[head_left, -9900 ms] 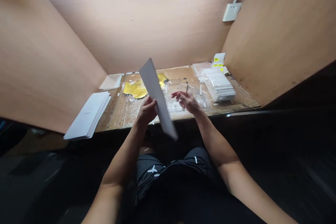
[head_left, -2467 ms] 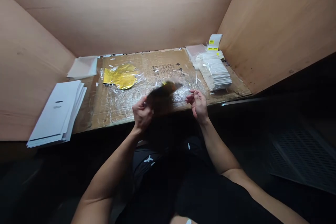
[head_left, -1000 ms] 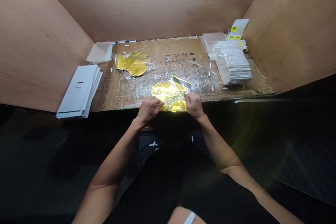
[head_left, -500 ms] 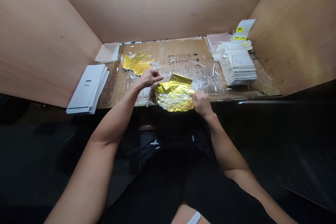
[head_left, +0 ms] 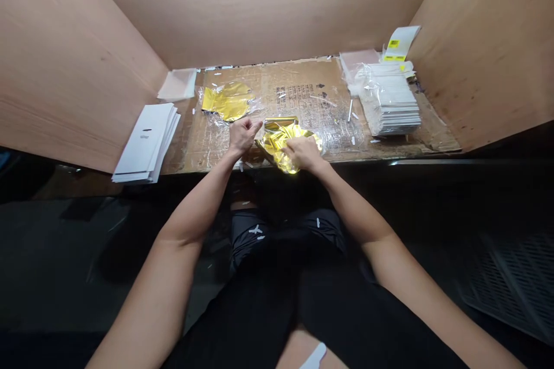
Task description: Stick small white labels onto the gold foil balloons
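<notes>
A crumpled, shiny gold foil piece (head_left: 269, 141) is placed at the front edge of a flat brown cardboard sheet (head_left: 298, 72), its lower part extended past that edge and its far end formed into a straight, flattened strip. The near side of the foil is covered by the right hand (head_left: 304, 151), whose fingers are curled down against the creased surface — whether a fold is pinched between them cannot be told. The left hand (head_left: 243, 136) is held just beside the foil, its fingers curled inward and its thumb pointed toward the foil; whether anything is gripped there cannot be told. Behind the left hand, a second gold foil piece in clear plastic film (head_left: 228, 99) is laid flat on the cardboard. Farther left, a stack of long white paper sleeves (head_left: 145, 139) is set below some translucent plastic sheets (head_left: 178, 84). At the right, a pile of thin white items in clear plastic (head_left: 395, 98) is topped at the back by a white label strip with yellow patches (head_left: 401, 43).
</notes>
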Tool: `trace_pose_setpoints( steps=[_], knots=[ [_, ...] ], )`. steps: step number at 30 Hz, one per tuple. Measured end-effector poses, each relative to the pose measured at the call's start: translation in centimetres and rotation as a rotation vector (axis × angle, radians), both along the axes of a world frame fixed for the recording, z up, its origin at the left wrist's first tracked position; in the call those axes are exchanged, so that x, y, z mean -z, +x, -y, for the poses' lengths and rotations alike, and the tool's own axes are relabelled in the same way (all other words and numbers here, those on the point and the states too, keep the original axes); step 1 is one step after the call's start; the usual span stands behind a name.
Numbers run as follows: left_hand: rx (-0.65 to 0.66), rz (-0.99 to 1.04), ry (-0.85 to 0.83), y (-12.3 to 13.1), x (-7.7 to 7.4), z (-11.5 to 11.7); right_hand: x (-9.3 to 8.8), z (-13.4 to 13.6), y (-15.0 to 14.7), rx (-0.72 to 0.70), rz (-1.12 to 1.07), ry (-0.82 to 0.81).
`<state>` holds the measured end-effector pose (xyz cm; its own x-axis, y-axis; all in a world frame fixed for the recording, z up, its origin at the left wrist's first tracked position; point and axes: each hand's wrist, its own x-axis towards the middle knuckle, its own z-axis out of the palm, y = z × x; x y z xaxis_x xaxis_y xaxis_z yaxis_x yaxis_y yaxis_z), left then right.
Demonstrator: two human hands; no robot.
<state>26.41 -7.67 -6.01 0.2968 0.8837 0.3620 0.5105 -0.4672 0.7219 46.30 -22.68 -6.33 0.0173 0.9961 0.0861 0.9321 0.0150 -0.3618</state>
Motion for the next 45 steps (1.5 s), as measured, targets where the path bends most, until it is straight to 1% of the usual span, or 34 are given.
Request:
trace_pose_setpoints(
  steps=[2,5,7,9,11,13,14,15,17,18,19,20,21,23,25,26,28,30,31,32,35,36,37,39,41,43,45],
  knots=[
    [-0.032,-0.011,-0.003,-0.8,0.9,0.5,0.8,-0.3,1.0,-0.011,-0.139,0.047],
    [-0.046,-0.012,-0.027,-1.4,1.7,1.0,1.3,-0.2,3.0,0.021,-0.426,0.194],
    [-0.044,-0.01,-0.044,-1.5,1.6,1.2,1.2,0.1,3.8,0.024,-0.567,0.264],
    [-0.035,-0.026,-0.039,-1.5,0.9,1.5,0.9,0.3,4.0,0.013,-0.614,0.275],
    [-0.061,-0.031,0.044,-1.7,0.0,2.3,0.6,0.4,3.8,0.0,-0.583,0.259],
    [-0.111,-0.021,0.175,-2.0,-0.8,4.0,0.2,0.4,3.6,-0.019,-0.501,0.254],
    [-0.111,-0.026,0.223,-2.2,-1.0,5.2,0.0,0.4,3.4,-0.034,-0.449,0.254],
    [-0.061,-0.044,0.24,-2.4,-1.1,6.4,-0.2,0.5,3.3,-0.053,-0.394,0.25],
    [0.144,-0.081,0.231,-2.7,-0.7,8.8,-0.6,0.8,2.8,-0.073,-0.286,0.256],
    [0.229,-0.096,0.232,-2.8,-0.3,9.8,-0.8,1.2,2.5,-0.062,-0.236,0.277],
    [0.276,-0.103,0.233,-2.9,0.2,10.6,-1.0,1.6,2.1,-0.04,-0.189,0.31],
    [0.293,-0.104,0.237,-2.9,0.7,11.2,-1.3,2.1,1.7,-0.024,-0.145,0.349],
    [0.286,-0.1,0.242,-2.9,1.1,11.5,-1.5,2.7,1.2,-0.025,-0.101,0.381],
    [0.252,-0.087,0.257,-2.9,1.7,11.8,-2.0,3.8,0.3,-0.107,-0.005,0.391],
    [0.24,-0.089,0.293,-2.8,1.9,11.8,-2.3,4.5,-0.4,-0.231,0.078,0.325],
    [0.249,-0.095,0.312,-2.8,1.9,11.7,-2.4,4.6,-0.7,-0.27,0.1,0.283],
    [0.291,-0.104,0.338,-2.7,2.0,11.6,-2.5,4.6,-1.1,-0.283,0.102,0.222],
    [0.328,-0.116,0.338,-2.8,2.6,11.4,-2.4,4.3,-1.2,-0.224,0.074,0.218],
    [0.326,-0.133,0.333,-2.9,3.0,11.4,-2.4,4.2,-1.1,-0.159,0.055,0.247],
    [0.309,-0.157,0.326,-3.1,3.6,11.4,-2.4,4.1,-0.9,-0.063,0.027,0.297],
    [0.258,-0.225,0.307,-3.9,5.0,11.8,-2.4,4.0,0.8,0.304,-0.131,0.518],
    [0.252,-0.229,0.305,-4.3,5.1,12.1,-2.4,4.1,1.4,0.4,-0.194,0.58],
    [0.254,-0.238,0.302,-4.6,5.0,12.5,-2.3,4.4,2.0,0.458,-0.25,0.615],
    [0.266,-0.29,0.295,-5.0,3.9,13.4,-2.1,5.6,3.1,0.482,-0.332,0.6],
    [0.277,-0.358,0.286,-4.9,2.0,14.1,-2.0,7.4,3.7,0.487,-0.376,0.525],
    [0.277,-0.348,0.283,-3.9,0.0,13.9,-2.2,9.5,4.0,0.499,-0.389,0.443],
    [0.261,-0.305,0.278,-1.9,-1.3,12.8,-2.8,11.1,3.8,0.49,-0.347,0.42]
  ],
)
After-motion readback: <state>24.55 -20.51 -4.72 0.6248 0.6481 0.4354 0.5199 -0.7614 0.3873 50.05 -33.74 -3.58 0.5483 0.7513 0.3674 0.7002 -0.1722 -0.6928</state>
